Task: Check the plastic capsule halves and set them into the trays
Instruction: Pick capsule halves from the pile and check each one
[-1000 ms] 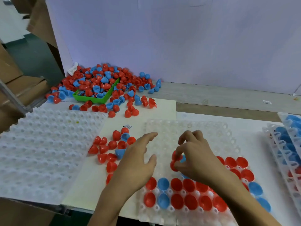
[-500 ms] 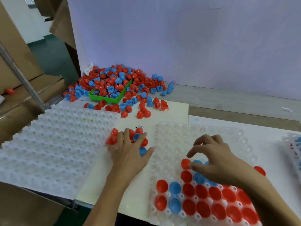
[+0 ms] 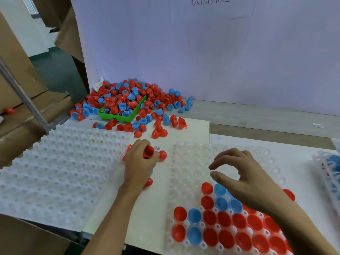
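At centre frame, a red half is pinched between thumb and fingers of the left hand, its open mouth turned up toward the camera, so the inside can be checked. More loose halves lie under and around that hand on the cream board; one red half sits just right of the thumb, and how many are hidden beneath the palm cannot be told. The right hand is held over the clear tray at lower right, fingers loosely curved with thumb and forefinger apart and nothing gripped. The tray's nearest rows are filled with red and blue halves, mouths up; the free pockets lie above and to the left of the filled block, between the two hands. The held half is thus just left of the tray's left edge, and the left hand is the nearer to those pockets, though a pass to the waiting right hand looks equally likely. The main heap spills over a green bin at upper left, well apart from both hands. A white tray lies at left with nothing in it.
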